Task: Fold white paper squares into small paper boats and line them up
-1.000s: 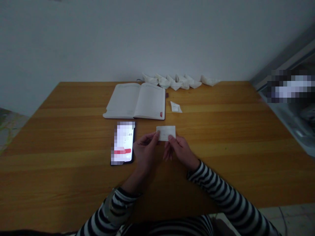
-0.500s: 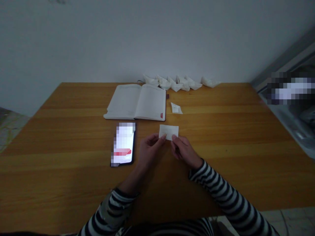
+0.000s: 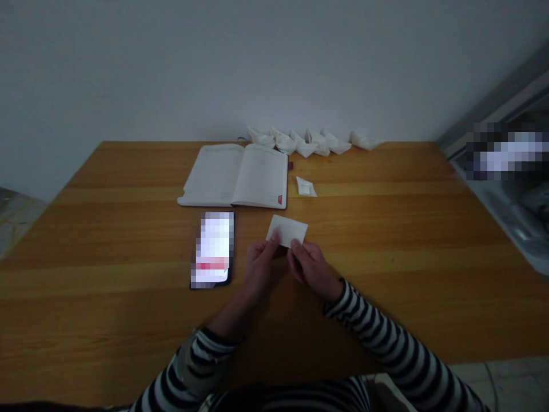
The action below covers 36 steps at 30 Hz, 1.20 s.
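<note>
Between my hands is a small white rectangle of folded paper [image 3: 288, 229], held above the wooden table and tilted a little, its right side lower. My left hand [image 3: 260, 260] pinches its lower left part, thumb on top. The lower right part is pinched by my right hand [image 3: 312, 264], also with the thumb on the near face. The fingers behind the paper are mostly hidden. Beyond it lies a small folded paper boat [image 3: 306, 186]. To the left of my left hand rests a phone [image 3: 214, 246] with a lit, blurred screen.
An open notebook [image 3: 238, 174] lies behind the phone. Several white paper boats [image 3: 305, 143] stand in a row along the wall [image 3: 257, 63] at the back edge of the wooden table [image 3: 407, 229]. At the far right is a window-like frame [image 3: 506, 217], partly blurred.
The paper has turned slightly clockwise and shifted a little left, with both hands moving along with it. My view has shifted slightly. The grips are still on the paper.
</note>
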{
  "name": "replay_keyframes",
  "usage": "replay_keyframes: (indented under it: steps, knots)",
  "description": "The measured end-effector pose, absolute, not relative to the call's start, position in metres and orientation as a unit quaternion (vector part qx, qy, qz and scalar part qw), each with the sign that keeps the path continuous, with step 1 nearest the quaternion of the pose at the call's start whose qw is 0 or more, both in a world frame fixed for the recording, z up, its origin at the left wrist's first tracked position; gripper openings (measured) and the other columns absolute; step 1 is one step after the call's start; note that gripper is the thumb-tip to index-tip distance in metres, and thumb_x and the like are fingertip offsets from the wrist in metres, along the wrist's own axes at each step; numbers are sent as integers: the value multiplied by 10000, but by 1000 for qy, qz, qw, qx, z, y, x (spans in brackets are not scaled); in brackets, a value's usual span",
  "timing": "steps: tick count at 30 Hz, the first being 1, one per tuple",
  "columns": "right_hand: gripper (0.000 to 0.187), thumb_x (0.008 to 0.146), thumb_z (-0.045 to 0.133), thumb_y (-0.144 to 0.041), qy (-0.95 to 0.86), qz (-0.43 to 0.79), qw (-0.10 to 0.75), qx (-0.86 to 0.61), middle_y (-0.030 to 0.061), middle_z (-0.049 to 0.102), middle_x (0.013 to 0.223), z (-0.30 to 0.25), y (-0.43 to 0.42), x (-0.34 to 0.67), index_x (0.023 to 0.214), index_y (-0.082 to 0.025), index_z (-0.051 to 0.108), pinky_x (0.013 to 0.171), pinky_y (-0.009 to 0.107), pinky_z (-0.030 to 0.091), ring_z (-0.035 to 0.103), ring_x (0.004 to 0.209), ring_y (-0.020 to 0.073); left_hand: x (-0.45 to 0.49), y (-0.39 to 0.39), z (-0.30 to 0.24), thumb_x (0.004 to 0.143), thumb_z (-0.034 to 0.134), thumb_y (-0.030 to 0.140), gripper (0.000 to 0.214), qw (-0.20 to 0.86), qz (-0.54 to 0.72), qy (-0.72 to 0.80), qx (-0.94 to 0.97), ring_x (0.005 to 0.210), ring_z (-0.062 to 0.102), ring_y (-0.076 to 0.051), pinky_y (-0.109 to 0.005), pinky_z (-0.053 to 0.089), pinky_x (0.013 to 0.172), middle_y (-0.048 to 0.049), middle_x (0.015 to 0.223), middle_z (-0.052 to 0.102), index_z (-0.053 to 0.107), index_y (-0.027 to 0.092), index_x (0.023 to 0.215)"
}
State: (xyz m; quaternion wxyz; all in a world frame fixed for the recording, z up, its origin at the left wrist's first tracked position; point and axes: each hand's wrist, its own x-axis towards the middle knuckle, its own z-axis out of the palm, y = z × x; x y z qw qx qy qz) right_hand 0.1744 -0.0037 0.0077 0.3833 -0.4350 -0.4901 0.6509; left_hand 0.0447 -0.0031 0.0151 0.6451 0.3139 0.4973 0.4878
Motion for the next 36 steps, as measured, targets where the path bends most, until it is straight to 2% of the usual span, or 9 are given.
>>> replay_keyframes:
  steps: [7, 10, 13, 15, 18, 22, 27, 32, 36]
  knots:
    - [600, 883, 421, -722, -477, 683, 366, -415, -68, 413, 407, 9, -2, 175, 577, -209, 474, 372, 200, 257, 347, 351, 71, 47, -1, 14, 765, 691, 580, 457, 614, 552, 515, 231, 686, 703, -217, -313, 553, 700, -98, 726, 748, 738, 128, 719]
    - [573, 889, 445, -692, -466, 701, 346, -413, -69, 440, 425, 9, 2, 182, 598, -201, 491, 362, 190, 251, 355, 344, 64, 41, 3, 18, 807, 633, 598, 493, 617, 542, 514, 246, 764, 710, -234, -326, 555, 737, -110, 819, 759, 768, 130, 882]
    - [548, 914, 460, -637, -493, 715, 283, -408, -63, 467, 426, 10, 8, 194, 603, -189, 519, 354, 182, 251, 368, 341, 62, 31, 7, 26, 807, 672, 542, 516, 588, 536, 528, 297, 713, 677, -192, -279, 539, 680, -46, 743, 725, 716, 183, 1174]
    - [536, 923, 468, -616, -518, 709, 261, -401, -50, 505, 445, 10, 12, 202, 618, -182, 548, 369, 180, 297, 421, 361, 71, 26, 8, 31, 744, 768, 460, 570, 568, 516, 541, 344, 625, 631, -152, -242, 508, 611, 7, 647, 671, 677, 211, 1250]
    - [509, 933, 472, -600, -545, 664, 307, -410, -25, 574, 509, 8, 16, 206, 682, -174, 593, 440, 197, 401, 520, 432, 94, 24, 8, 33, 713, 808, 374, 445, 537, 488, 552, 411, 631, 623, -141, -238, 504, 626, 5, 660, 692, 754, 195, 1116]
    - [442, 918, 522, -583, -539, 579, 408, -456, -29, 579, 529, 8, 20, 204, 735, -187, 596, 467, 220, 424, 539, 458, 112, 27, 7, 29, 794, 731, 379, 256, 532, 465, 551, 444, 712, 667, -181, -275, 540, 681, -47, 820, 773, 807, 191, 951]
    - [359, 911, 573, -518, -509, 539, 468, -481, -47, 536, 527, 10, 22, 202, 758, -196, 615, 425, 217, 378, 489, 440, 101, 32, 4, 26, 813, 703, 426, 289, 588, 420, 537, 436, 586, 644, -162, -255, 522, 584, -60, 702, 750, 804, 161, 867]
    - [306, 893, 630, -444, -509, 537, 487, -464, -57, 585, 583, 14, 24, 208, 1107, -227, 666, 433, 212, 406, 493, 455, 94, 30, 6, 29, 783, 725, 477, 340, 603, 420, 538, 412, 590, 654, -155, -245, 523, 591, -61, 702, 746, 773, 143, 825]
    - [262, 863, 675, -420, -527, 546, 482, -438, -26, 658, 658, 18, 28, 216, 1028, -222, 720, 461, 211, 455, 545, 491, 86, 24, 9, 28, 783, 727, 490, 357, 612, 415, 528, 418, 584, 646, -146, -240, 512, 595, -48, 678, 726, 746, 135, 807]
